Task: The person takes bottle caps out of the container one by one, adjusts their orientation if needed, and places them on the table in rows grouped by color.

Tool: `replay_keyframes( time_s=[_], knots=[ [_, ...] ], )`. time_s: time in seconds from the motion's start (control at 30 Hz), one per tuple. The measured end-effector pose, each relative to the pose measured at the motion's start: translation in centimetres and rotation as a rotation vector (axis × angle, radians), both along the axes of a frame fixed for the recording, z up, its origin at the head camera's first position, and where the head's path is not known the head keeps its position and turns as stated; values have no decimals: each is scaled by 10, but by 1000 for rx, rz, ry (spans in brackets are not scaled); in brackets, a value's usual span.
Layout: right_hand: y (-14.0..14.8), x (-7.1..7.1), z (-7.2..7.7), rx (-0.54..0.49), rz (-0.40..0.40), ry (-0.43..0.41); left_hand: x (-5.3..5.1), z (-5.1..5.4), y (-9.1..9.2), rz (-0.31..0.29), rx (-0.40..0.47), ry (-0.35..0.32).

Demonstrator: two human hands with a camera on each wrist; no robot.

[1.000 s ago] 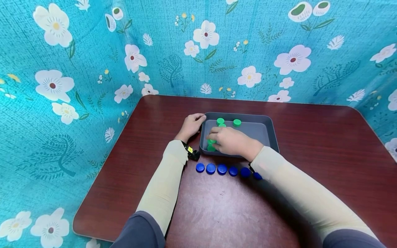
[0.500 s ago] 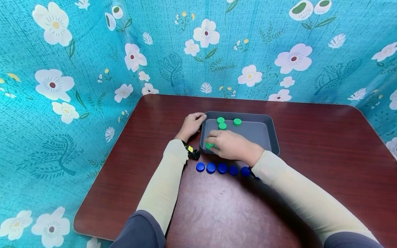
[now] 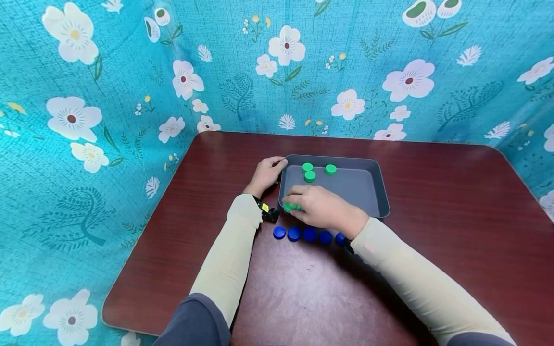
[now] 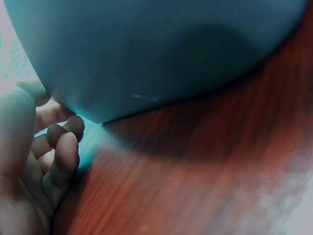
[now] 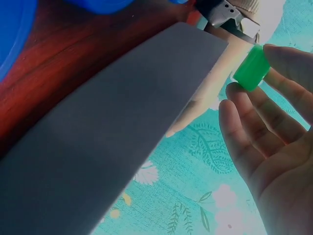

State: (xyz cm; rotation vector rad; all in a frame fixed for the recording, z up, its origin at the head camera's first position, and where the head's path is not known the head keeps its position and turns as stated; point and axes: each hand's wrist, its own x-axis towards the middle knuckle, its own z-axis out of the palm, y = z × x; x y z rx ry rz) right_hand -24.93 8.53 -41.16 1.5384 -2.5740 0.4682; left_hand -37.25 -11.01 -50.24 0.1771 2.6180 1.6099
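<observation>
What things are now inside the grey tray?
In the grey tray, three green caps lie toward the far side. The right hand pinches another green cap at the near left corner; whatever is under that hand is covered and cannot be seen.

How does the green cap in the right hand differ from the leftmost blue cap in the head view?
The green cap is bright green; the blue cap is deep blue. The green cap is pinched by the right hand; the blue cap lies untouched on the table, outside the tray. Both look like short, round caps.
</observation>
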Motion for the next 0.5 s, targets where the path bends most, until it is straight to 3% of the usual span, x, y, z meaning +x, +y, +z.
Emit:
replay_keyframes(
  time_s=[0.5],
  knots=[
    [-1, 13, -3, -41, 22, 19, 1, 1, 0, -3, -5, 10]
  ],
)
